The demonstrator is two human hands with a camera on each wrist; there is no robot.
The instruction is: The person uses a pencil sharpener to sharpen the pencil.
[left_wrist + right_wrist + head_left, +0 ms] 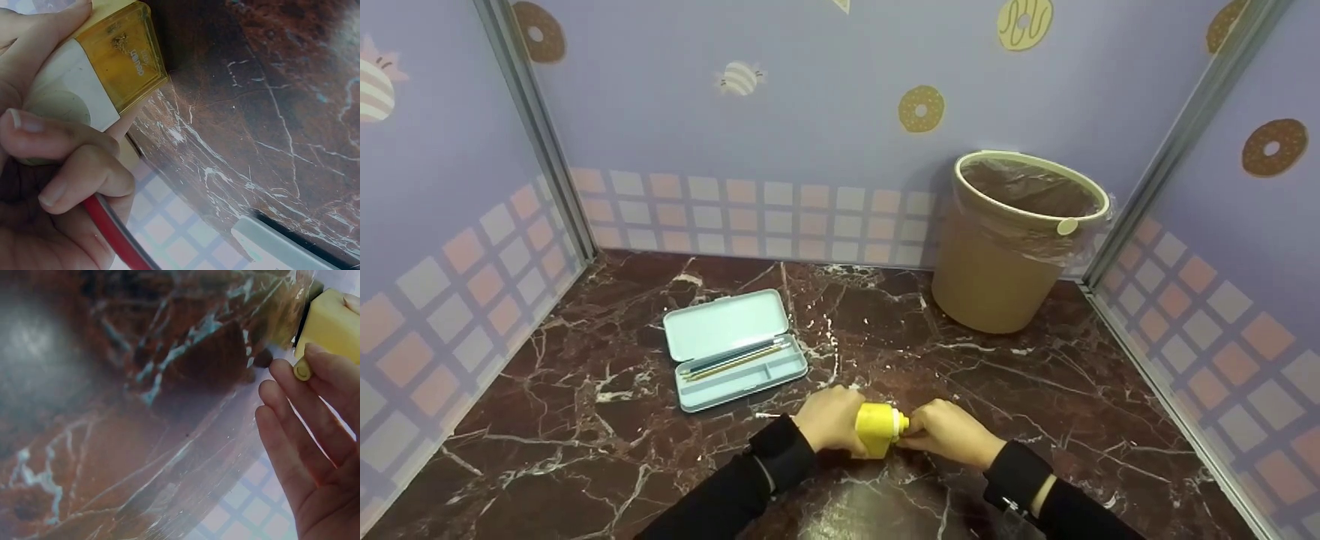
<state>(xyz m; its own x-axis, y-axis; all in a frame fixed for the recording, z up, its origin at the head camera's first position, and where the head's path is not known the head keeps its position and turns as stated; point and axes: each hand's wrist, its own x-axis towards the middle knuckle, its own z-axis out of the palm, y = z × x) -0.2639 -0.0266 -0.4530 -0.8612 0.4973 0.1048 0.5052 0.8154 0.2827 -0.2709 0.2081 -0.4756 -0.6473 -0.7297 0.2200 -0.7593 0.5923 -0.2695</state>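
Note:
My left hand (831, 420) grips a yellow crank pencil sharpener (876, 429) low over the front of the table. In the left wrist view, its see-through amber shavings drawer (125, 59) has a few dark shavings inside, and a white panel lies beside the palm. A red-and-dark striped pencil (121, 236) runs out from the curled fingers of that hand, its far end showing to the left in the head view. On the sharpener's other side, my right hand (952, 433) pinches the small yellow crank knob (302, 370) between thumb and forefinger, other fingers extended.
An open light-blue pencil case (727, 326) lies left of centre with several pencils (735, 361) in its tray. A tan waste bin (997, 277) with a clear liner stands at the back right. Patterned walls enclose the marble-look table (607, 435) at back and sides.

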